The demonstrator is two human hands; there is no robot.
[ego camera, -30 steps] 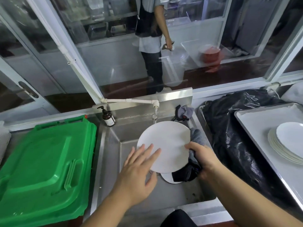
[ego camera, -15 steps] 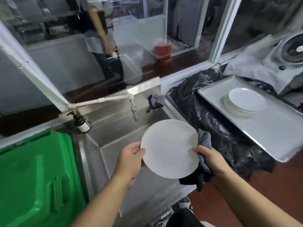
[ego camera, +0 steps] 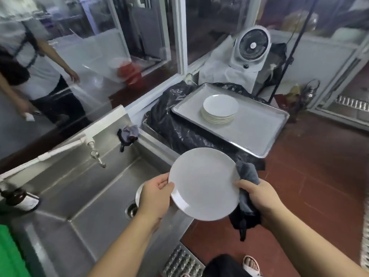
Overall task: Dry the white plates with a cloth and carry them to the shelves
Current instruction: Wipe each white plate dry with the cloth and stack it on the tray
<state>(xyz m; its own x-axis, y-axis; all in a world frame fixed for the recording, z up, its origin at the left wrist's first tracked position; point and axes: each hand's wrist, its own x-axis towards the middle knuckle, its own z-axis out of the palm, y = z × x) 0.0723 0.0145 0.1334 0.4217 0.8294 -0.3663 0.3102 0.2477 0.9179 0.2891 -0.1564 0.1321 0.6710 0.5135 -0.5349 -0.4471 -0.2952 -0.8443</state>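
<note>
Head view: white plate (ego camera: 203, 184) held up between both hands over the right edge of the steel sink (ego camera: 95, 196). Left hand (ego camera: 154, 196) pinches the plate's left rim, thumb on the face. Right hand (ego camera: 259, 196) grips the right rim through a bunched grey cloth (ego camera: 246, 176), dark end hanging below. Another plate edge (ego camera: 138, 193) peeks out behind the left hand, down in the sink. Stack of white plates (ego camera: 219, 108) sits on a metal tray (ego camera: 253, 128) resting on black plastic (ego camera: 175, 126), well apart from the held plate. Second rag (ego camera: 128, 133) draped at the sink's back corner, near the tap (ego camera: 95, 154).
</note>
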